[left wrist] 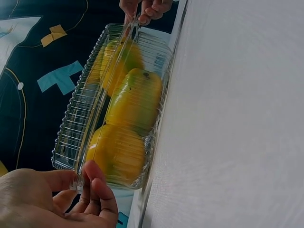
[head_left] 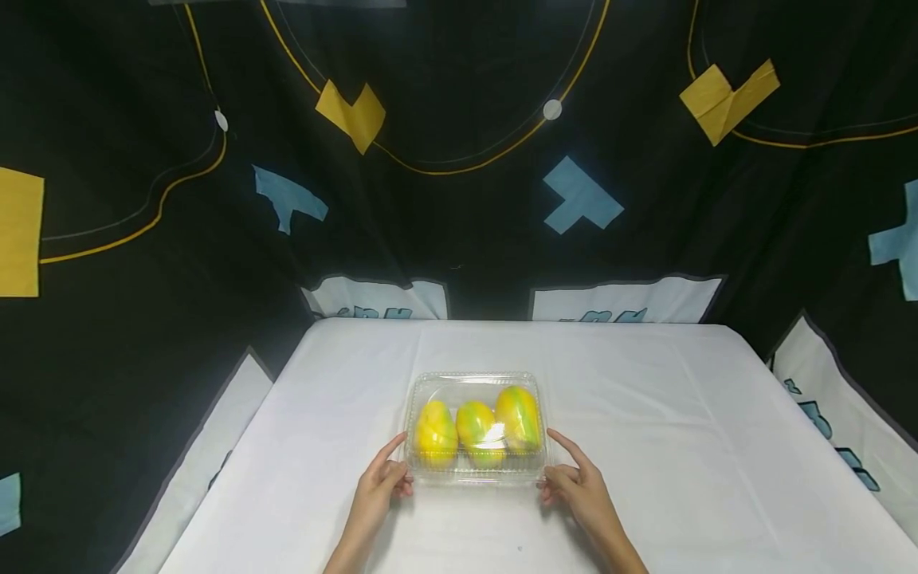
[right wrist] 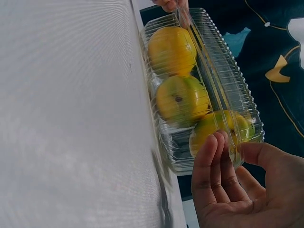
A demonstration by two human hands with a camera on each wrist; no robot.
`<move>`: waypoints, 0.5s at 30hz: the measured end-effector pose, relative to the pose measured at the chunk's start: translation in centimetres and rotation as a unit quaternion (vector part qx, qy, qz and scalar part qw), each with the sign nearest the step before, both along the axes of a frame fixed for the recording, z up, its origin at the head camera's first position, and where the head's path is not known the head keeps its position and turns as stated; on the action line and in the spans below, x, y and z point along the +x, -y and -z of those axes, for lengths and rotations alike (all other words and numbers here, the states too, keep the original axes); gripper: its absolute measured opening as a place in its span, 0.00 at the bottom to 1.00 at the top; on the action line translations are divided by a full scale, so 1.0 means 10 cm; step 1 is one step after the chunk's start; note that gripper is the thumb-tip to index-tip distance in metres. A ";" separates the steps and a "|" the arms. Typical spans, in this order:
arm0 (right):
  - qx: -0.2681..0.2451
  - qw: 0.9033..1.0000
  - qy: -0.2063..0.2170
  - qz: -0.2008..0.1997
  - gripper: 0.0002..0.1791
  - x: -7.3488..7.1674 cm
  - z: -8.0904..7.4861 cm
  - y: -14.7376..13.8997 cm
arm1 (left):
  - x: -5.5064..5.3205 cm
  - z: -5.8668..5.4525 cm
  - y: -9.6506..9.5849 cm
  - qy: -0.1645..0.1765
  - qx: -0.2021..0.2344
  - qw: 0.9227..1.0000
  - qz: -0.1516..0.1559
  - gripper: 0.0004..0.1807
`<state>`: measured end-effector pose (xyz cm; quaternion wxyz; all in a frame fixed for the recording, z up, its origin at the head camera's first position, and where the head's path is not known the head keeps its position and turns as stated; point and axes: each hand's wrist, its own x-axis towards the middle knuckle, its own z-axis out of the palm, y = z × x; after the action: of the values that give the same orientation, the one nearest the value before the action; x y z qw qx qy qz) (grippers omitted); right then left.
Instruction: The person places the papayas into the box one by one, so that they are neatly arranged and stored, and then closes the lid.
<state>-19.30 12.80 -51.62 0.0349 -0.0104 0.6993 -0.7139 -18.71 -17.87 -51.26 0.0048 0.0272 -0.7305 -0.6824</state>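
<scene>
A clear plastic clamshell container (head_left: 473, 479) sits on the white-covered table, its lid down over three yellow-green mangoes (head_left: 436, 438). The mangoes lie side by side, the right one (head_left: 519, 418) a little farther back. At the container's near left corner, my left hand (head_left: 378, 482) pinches the rim between thumb and fingers, its index finger stretched along the side. My right hand (head_left: 579, 488) does the same at the near right corner. Both wrist views show the ribbed lid and base meeting at the rim, with the thumb (left wrist: 61, 180) and fingertips (right wrist: 221, 140) on either side of it.
The white tablecloth (head_left: 645, 414) spreads around the container, with faint fold lines. Behind and beside the table hangs a black curtain (head_left: 459, 231) with yellow, blue and white printed shapes.
</scene>
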 end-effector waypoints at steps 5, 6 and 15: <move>-0.005 1.000 0.002 0.001 0.32 0.00 0.00 0.00 | 0.00 0.01 0.00 -0.002 0.006 1.000 -0.004 0.26; -0.007 1.000 0.002 0.001 0.32 0.00 0.00 0.00 | 0.00 0.01 0.00 -0.004 0.007 1.000 -0.003 0.26; -0.019 1.000 0.007 -0.013 0.36 -0.01 0.05 0.02 | 0.02 0.00 -0.01 -0.014 0.012 1.000 0.004 0.27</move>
<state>-19.44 12.63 -52.13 0.0491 -0.0155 0.6855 -0.7263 -18.51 -17.81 -51.30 0.0125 0.0147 -0.7219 -0.6918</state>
